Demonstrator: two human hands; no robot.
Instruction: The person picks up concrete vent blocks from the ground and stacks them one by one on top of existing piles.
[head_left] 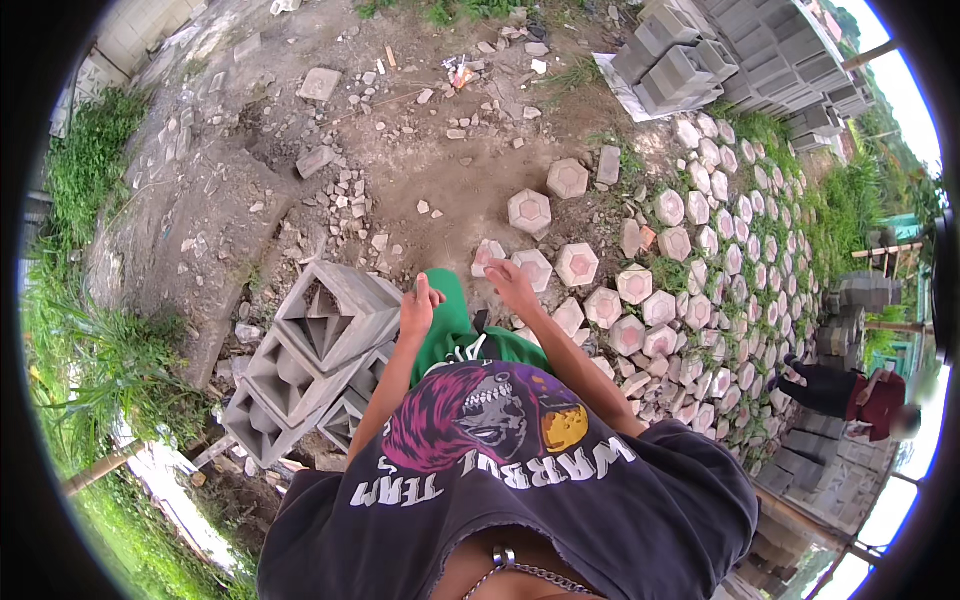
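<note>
My left hand [421,304] is held in front of my green shorts [450,310], its fingers loosely bent and nothing seen in them. To its left is a stack of grey hollow concrete blocks [300,380], not touched by the hand. My right hand [512,284] hangs over the ground, fingers partly bent and apart, with no object visible in its grasp. Just beyond it lie a pale pinkish paving block [486,254] and a hexagonal paving block [533,270]. More hexagonal pavers [529,212] rest on the dirt farther out.
Many spaced hexagonal pavers [670,208] cover the ground to the right, with grass between. Stacked grey blocks [770,60] stand at the far right. A person [845,398] in a dark red top is at the right. Broken stones [345,192] and a rubble mound lie left.
</note>
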